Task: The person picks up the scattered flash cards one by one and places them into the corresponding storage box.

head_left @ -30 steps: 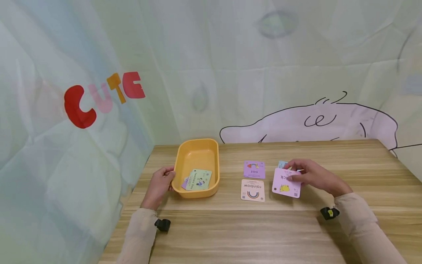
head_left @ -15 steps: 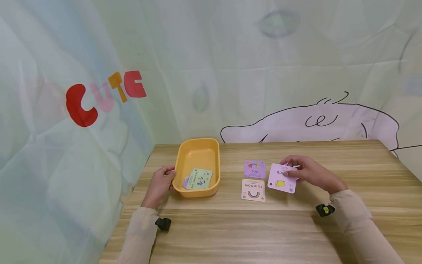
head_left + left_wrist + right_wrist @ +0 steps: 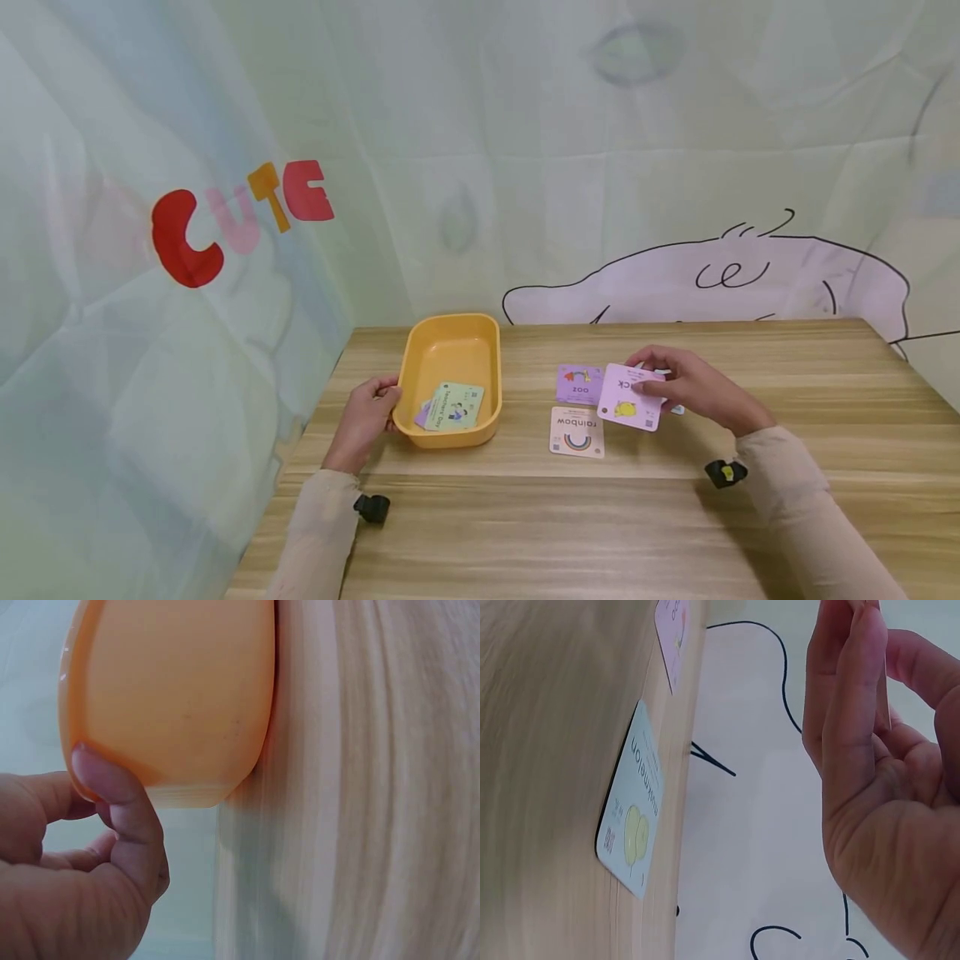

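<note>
My left hand (image 3: 364, 421) grips the near left rim of a yellow plastic tray (image 3: 493, 358); the left wrist view has the thumb and fingers pinching its rim (image 3: 67, 697). Inside the tray lie a green "Teachers' Day" card (image 3: 459, 406) and a purple card (image 3: 423, 414) mostly beneath it. My right hand (image 3: 693, 390) pinches a pink card with a yellow chick (image 3: 626, 408), raised above the table. Behind that hand, mostly hidden in the head view, a light blue muskmelon card (image 3: 634, 802) lies on the wood.
A purple zoo card (image 3: 573, 385) and a cream rainbow card (image 3: 576, 433) lie on the wooden table (image 3: 570, 533), between tray and right hand. The chick card overlaps the zoo card in the head view. A printed cloth (image 3: 450, 167) hangs behind the table and along its left.
My right hand has moved left and slightly away from me with the chick card, which now overlaps the zoo card in view. My left hand stays on the tray's rim.
</note>
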`<state>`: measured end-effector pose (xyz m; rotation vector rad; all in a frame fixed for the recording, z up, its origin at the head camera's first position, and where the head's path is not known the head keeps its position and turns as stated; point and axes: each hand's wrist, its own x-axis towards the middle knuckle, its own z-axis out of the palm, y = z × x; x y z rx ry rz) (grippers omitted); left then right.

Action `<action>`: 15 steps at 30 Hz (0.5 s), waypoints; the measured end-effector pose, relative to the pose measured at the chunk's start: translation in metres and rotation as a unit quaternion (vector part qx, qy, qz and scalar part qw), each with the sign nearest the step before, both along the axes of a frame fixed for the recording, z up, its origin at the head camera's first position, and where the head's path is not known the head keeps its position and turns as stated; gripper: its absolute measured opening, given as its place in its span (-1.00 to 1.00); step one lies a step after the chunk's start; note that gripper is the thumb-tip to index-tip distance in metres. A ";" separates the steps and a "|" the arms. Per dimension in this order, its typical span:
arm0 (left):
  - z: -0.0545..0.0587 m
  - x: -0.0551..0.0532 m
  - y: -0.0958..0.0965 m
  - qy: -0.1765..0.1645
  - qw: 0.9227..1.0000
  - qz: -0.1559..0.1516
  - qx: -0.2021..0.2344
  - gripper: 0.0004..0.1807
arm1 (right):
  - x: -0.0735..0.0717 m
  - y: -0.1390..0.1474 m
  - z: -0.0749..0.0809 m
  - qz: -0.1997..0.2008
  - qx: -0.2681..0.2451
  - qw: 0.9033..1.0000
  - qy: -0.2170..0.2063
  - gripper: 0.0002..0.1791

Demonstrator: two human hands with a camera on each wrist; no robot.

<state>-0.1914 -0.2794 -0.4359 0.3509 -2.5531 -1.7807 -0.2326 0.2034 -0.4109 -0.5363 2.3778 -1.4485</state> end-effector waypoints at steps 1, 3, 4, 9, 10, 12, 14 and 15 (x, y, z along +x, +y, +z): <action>0.000 0.000 0.000 0.001 1.000 -0.001 0.001 -0.58 | 0.000 -0.001 0.000 -0.001 -0.001 1.000 0.003 -0.61; 0.000 0.000 0.000 0.004 1.000 -0.002 0.003 -0.58 | -0.001 -0.004 0.000 -0.001 -0.004 1.000 0.009 -0.62; -0.001 0.000 -0.001 0.004 1.000 -0.003 0.003 -0.58 | -0.001 -0.006 0.000 -0.001 -0.004 1.000 0.012 -0.62; -0.001 0.000 -0.001 0.001 1.000 -0.004 0.003 -0.57 | -0.002 -0.014 0.002 -0.002 -0.006 1.000 0.016 -0.62; -0.001 0.000 -0.001 0.001 1.000 -0.004 0.003 -0.57 | -0.002 -0.016 0.002 -0.002 -0.008 1.000 0.016 -0.63; -0.001 0.000 -0.001 0.001 1.000 -0.004 0.002 -0.58 | -0.002 -0.020 0.003 -0.004 -0.012 1.000 0.014 -0.63; -0.001 0.000 -0.001 0.000 1.000 -0.004 0.001 -0.58 | -0.003 -0.023 0.004 -0.004 -0.015 1.000 0.015 -0.62; 0.000 -0.001 -0.001 -0.001 1.000 -0.003 0.000 -0.58 | -0.003 -0.025 0.004 -0.002 -0.016 1.000 0.017 -0.62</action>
